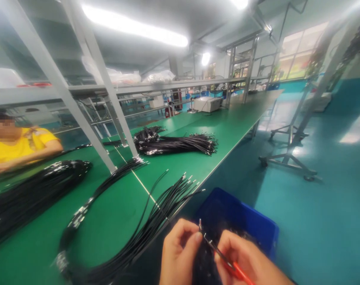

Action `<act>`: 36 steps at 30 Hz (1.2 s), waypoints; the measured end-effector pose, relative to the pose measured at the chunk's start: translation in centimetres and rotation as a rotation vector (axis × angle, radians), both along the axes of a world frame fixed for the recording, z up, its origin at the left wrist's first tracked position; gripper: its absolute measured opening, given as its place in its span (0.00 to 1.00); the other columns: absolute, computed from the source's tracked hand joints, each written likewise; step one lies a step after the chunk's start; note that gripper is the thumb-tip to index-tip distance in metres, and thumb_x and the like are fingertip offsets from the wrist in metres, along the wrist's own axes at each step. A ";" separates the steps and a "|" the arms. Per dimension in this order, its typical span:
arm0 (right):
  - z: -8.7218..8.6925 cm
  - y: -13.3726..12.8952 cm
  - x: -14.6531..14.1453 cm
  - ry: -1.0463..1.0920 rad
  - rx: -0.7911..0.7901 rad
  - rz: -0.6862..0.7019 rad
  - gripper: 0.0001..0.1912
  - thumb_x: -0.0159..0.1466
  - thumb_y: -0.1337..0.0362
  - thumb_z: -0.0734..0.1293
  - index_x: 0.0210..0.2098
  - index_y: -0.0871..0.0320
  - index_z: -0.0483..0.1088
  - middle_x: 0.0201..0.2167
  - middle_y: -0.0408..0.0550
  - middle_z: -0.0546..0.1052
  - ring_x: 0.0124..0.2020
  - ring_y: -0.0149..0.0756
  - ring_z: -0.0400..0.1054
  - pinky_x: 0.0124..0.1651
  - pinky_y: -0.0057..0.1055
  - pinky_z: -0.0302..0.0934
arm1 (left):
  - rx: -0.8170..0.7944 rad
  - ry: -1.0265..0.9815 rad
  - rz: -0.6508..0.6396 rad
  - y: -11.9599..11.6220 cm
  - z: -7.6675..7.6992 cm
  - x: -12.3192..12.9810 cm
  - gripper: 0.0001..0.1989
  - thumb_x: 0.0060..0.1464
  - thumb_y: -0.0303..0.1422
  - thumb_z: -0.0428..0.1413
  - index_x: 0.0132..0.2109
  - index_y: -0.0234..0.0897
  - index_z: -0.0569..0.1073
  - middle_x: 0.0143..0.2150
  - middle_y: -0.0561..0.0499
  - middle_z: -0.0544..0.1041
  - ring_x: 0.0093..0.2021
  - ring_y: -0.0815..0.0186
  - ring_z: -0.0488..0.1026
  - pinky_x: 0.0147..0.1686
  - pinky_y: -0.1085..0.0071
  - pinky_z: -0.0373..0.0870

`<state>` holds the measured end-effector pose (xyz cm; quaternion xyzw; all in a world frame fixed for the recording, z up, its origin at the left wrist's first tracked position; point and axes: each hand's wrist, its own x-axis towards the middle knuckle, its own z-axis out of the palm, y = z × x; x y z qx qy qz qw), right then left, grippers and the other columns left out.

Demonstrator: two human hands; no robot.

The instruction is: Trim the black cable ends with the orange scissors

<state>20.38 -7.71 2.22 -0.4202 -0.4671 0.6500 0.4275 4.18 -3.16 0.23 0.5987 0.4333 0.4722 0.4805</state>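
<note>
My left hand pinches a thin black cable with a bare metal tip between thumb and forefinger. My right hand is closed around a red-handled tool with slim dark jaws, either snips or pliers. Its jaws point at the cable just below the left fingertips. Whether they touch it, I cannot tell. Both hands are over a blue bin beside the bench edge, and dark contents show inside it. Left of my hands, a looped bundle of black cables lies on the green bench, silvery ends fanned toward the edge.
More black cable bundles lie on the green bench top, one farther back and a large one at left. Grey shelf posts rise from it. Across the bench sits a person in a yellow shirt. A wheeled metal stand occupies the right floor.
</note>
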 end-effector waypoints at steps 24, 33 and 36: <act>-0.2 0.7 0.3 -0.239 -0.060 0.017 0.11 0.44 0.76 0.66 0.22 0.55 0.62 0.16 0.33 0.65 0.19 0.25 0.57 0.22 0.22 0.48 | -0.071 -0.071 -0.153 -0.1 0.1 -0.3 0.04 0.52 0.31 0.57 0.30 0.36 0.72 0.24 0.55 0.72 0.26 0.69 0.67 0.27 0.76 0.65; 0.0 0.7 2.3 0.107 0.061 -0.133 0.30 0.44 0.38 0.71 0.31 0.56 0.64 0.18 0.36 0.65 0.17 0.23 0.49 0.19 0.24 0.41 | 0.432 0.231 0.150 -0.8 0.2 0.9 0.05 0.53 0.26 0.54 0.30 0.38 0.71 0.27 0.54 0.72 0.27 0.68 0.69 0.28 0.75 0.66; 0.4 0.7 2.1 0.180 0.028 -0.192 0.27 0.46 0.42 0.73 0.31 0.56 0.66 0.18 0.36 0.64 0.16 0.23 0.51 0.19 0.24 0.43 | 0.431 0.445 0.097 -0.5 -0.5 1.6 0.07 0.55 0.24 0.51 0.32 0.38 0.72 0.30 0.51 0.74 0.31 0.65 0.72 0.32 0.73 0.69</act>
